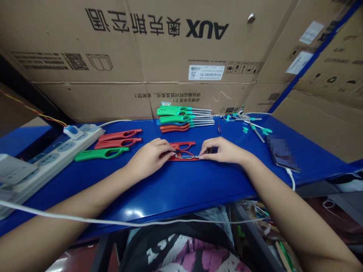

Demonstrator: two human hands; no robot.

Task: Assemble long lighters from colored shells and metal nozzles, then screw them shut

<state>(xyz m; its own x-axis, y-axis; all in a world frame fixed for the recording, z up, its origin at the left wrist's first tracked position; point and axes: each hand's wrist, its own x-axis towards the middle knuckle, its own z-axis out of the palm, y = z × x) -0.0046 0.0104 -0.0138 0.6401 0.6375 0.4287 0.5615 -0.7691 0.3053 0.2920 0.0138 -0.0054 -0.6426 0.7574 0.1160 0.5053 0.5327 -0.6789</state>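
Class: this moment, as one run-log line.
left hand: at thin wire; right hand: at wire's other end; wire: over red lighter casing; behind: utility lighters

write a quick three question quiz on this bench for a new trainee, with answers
1. How many handles lie right beside the power strip?
2. True or false: the phone lies to the right of the right hand.
3. What colour are the plastic shells between the left hand and the right hand? a) green b) red c) blue

Key: 1. Three; 2. True; 3. b
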